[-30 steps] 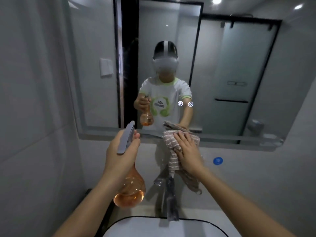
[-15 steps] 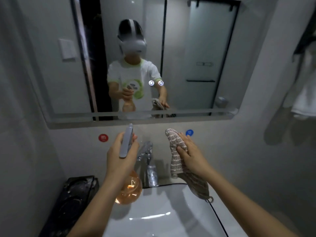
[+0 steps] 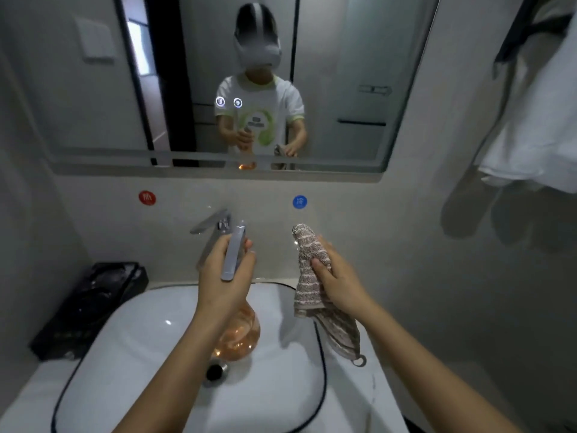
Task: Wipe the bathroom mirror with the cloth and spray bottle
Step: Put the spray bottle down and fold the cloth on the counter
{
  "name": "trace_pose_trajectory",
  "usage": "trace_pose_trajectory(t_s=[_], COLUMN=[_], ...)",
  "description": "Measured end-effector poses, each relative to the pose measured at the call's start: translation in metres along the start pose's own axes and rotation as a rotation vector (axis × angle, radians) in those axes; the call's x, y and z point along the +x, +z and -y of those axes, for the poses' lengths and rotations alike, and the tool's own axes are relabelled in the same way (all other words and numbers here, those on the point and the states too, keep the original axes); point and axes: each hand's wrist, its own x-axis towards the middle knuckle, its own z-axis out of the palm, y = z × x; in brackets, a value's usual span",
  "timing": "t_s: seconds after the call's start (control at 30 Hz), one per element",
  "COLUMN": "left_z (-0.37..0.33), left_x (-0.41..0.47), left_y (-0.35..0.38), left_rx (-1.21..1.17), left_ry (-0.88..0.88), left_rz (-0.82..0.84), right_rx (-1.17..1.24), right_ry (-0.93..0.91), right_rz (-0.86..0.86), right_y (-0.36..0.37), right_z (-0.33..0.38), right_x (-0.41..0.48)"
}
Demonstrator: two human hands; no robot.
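The bathroom mirror hangs on the wall above the sink and reflects a person holding the bottle and cloth. My left hand grips the neck of the spray bottle, a round clear flask with orange liquid and a grey trigger head, held over the basin. My right hand clutches a bunched brown-and-white striped cloth, which hangs down below the hand. Both hands are well below the mirror's lower edge and apart from the glass.
A white sink with a dark rim and a chrome faucet lies under my hands. A black bag sits on the counter at left. Red and blue stickers mark the wall. White towels hang at right.
My right hand with the cloth has come down off the mirror's lower edge. Both hands now hang lower, over the sink, and the view has tilted downward.
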Motion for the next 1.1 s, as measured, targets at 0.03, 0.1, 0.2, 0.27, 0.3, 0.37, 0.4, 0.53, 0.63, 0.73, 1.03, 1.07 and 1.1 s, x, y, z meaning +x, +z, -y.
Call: trace_pose_trajectory(t_s=[0.03, 0.1, 0.2, 0.27, 0.3, 0.37, 0.4, 0.53, 0.63, 0.73, 1.03, 1.07, 1.1], left_z=[-0.004, -0.009, -0.019, -0.025, -0.026, -0.026, -0.025, -0.009, 0.004, 0.022, 0.083, 0.090, 0.098], left_x=[-0.014, -0.037, -0.070, -0.089, -0.098, -0.116, -0.126, -0.160, -0.183, -0.200, -0.230, -0.233, -0.235], left_y=[0.011, 0.029, 0.051, 0.061, 0.065, 0.072, 0.074, 0.083, 0.090, 0.098, 0.119, 0.121, 0.121], left_rx=[-0.003, -0.007, 0.004, 0.001, 0.001, 0.015, 0.024, 0.019, 0.026, 0.025, 0.019, 0.006, 0.012], left_ry=[-0.007, 0.000, 0.003, -0.003, -0.001, 0.007, 0.008, 0.000, -0.004, -0.038, -0.135, -0.146, -0.133], left_rz=[-0.020, -0.048, -0.072, -0.060, -0.049, -0.035, -0.027, 0.045, 0.079, 0.079, 0.044, 0.035, 0.027], right_rx=[0.008, 0.019, 0.032, 0.036, 0.032, 0.024, 0.024, 0.047, 0.055, 0.060, 0.097, 0.107, 0.118], right_ry=[-0.007, -0.014, 0.003, 0.020, 0.023, 0.029, 0.038, 0.111, 0.169, 0.235, 0.330, 0.350, 0.374], right_rz=[0.018, 0.043, 0.066, 0.076, 0.083, 0.098, 0.102, 0.089, 0.100, 0.112, 0.142, 0.147, 0.154], right_y=[-0.008, -0.022, -0.041, -0.051, -0.054, -0.057, -0.058, -0.057, -0.052, -0.045, -0.026, -0.025, -0.024], right_z=[-0.010, -0.025, -0.040, -0.047, -0.050, -0.056, -0.059, -0.072, -0.082, -0.094, -0.127, -0.130, -0.131], right_x=[-0.010, -0.029, -0.058, -0.075, -0.084, -0.102, -0.112, -0.147, -0.171, -0.188, -0.218, -0.220, -0.221])
